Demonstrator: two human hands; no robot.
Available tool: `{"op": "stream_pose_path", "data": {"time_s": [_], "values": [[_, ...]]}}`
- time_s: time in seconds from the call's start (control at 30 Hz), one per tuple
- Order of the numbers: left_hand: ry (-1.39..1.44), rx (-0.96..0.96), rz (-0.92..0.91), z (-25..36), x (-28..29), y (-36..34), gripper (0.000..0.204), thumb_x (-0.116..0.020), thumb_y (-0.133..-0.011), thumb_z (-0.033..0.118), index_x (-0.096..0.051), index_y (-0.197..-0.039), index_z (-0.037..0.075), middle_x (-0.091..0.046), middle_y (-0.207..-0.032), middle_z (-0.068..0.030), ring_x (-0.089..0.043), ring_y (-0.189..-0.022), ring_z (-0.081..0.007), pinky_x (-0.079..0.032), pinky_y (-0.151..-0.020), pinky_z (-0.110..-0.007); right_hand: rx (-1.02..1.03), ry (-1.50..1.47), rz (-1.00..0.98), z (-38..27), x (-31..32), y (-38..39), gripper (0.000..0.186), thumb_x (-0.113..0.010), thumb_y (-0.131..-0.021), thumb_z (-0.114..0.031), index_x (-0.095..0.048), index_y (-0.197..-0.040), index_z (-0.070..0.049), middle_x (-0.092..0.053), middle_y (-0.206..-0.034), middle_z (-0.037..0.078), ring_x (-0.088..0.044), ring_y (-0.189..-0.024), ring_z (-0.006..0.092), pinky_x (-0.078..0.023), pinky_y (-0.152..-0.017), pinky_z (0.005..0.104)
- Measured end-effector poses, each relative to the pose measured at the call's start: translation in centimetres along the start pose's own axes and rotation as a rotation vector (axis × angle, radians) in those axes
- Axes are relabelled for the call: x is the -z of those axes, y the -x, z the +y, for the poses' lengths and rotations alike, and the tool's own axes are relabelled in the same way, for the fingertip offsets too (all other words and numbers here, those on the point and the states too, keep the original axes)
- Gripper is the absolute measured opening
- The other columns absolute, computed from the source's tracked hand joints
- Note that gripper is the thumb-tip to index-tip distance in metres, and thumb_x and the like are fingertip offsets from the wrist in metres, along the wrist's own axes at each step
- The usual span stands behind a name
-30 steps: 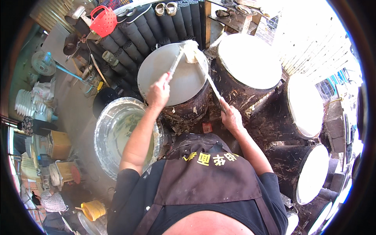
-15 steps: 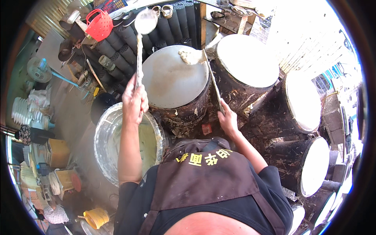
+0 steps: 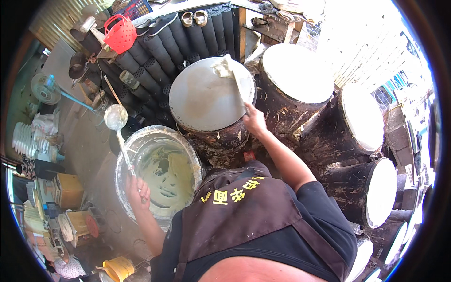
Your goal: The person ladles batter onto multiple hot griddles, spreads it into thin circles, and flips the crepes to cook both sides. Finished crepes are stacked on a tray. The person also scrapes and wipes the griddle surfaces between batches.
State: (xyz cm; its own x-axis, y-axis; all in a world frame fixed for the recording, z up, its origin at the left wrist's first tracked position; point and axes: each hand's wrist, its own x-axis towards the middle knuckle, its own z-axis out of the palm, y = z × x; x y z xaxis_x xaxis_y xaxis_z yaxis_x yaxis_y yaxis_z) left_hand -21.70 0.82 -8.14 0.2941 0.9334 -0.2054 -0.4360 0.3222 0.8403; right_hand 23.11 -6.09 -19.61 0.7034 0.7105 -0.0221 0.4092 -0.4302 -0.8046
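Observation:
Closed around a long handle, my left hand (image 3: 137,190) holds a ladle (image 3: 115,117) over the left side of the basin, its round bowl pointing away from me. The wide basin (image 3: 120,162) below contains pale, thick batter (image 3: 171,176). My right hand (image 3: 254,118) grips a flat scraper (image 3: 237,87) slanting across the round griddle (image 3: 195,105) in front of me. A lump of pale batter (image 3: 223,67) sits at the scraper's far end, near the griddle's far edge. A thin brownish film marks part of the griddle.
More drum stoves with round pale tops, such as the closest one (image 3: 296,70), curve along my right. Stacked black coal briquettes (image 3: 164,40) stand behind the griddle, with shoes (image 3: 194,19) and a red basket (image 3: 120,34) by them. A fan (image 3: 46,88) is at left.
My left hand has come down and left with the ladle, from beside the griddle to the basin. My right hand has moved left and farther out, bringing the scraper across the griddle.

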Motion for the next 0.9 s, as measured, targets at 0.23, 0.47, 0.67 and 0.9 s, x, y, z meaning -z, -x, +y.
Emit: {"op": "stream_pose_path", "data": {"time_s": [0.23, 0.47, 0.67, 0.9], "values": [[0.131, -0.013, 0.161, 0.0, 5.0, 4.9, 0.036, -0.045, -0.102, 0.021, -0.042, -0.136, 0.01, -0.038, -0.061, 0.0028, -0.033, -0.04, -0.0049, -0.031, -0.033, -0.021, 0.043, 0.003, -0.048, -1.1, 2.4, -2.2, 0.046, -0.059, -0.082, -0.007, -0.057, -0.127, -0.017, -0.067, -0.104, 0.02, -0.067, -0.091, 0.0321, -0.055, -0.086, 0.0388], [0.198, -0.038, 0.175, 1.4, 7.7, 6.1, 0.039, -0.041, -0.103, 0.023, -0.038, -0.139, 0.008, -0.038, -0.065, 0.0014, -0.034, -0.044, -0.0048, -0.033, -0.036, -0.02, 0.051, 0.074, -0.046, -3.0, -3.3, -2.9, 0.049, -0.057, -0.081, -0.004, -0.056, -0.129, -0.013, -0.066, -0.097, 0.025, -0.068, -0.09, 0.0312, -0.054, -0.079, 0.0404], [0.426, 0.004, 0.099, 3.2, 8.6, 6.2, 0.042, -0.04, -0.103, 0.023, -0.034, -0.143, 0.011, -0.04, -0.071, 0.0001, -0.036, -0.049, -0.0063, -0.035, -0.036, -0.02, 0.024, 0.084, -0.076, -2.9, 0.6, -3.9, 0.05, -0.056, -0.079, -0.001, -0.058, -0.127, -0.013, -0.068, -0.099, 0.02, -0.068, -0.086, 0.0243, -0.056, -0.077, 0.0347], [0.315, 0.003, 0.054, 3.5, 5.6, 5.9, 0.044, -0.04, -0.103, 0.02, -0.03, -0.146, 0.015, -0.038, -0.072, 0.0004, -0.033, -0.049, -0.0061, -0.035, -0.037, -0.019, 0.023, 0.04, -0.132, -4.2, -3.6, -4.7, 0.046, -0.055, -0.078, -0.001, -0.06, -0.123, -0.009, -0.067, -0.105, 0.021, -0.067, -0.091, 0.0326, -0.052, -0.082, 0.039]]}}
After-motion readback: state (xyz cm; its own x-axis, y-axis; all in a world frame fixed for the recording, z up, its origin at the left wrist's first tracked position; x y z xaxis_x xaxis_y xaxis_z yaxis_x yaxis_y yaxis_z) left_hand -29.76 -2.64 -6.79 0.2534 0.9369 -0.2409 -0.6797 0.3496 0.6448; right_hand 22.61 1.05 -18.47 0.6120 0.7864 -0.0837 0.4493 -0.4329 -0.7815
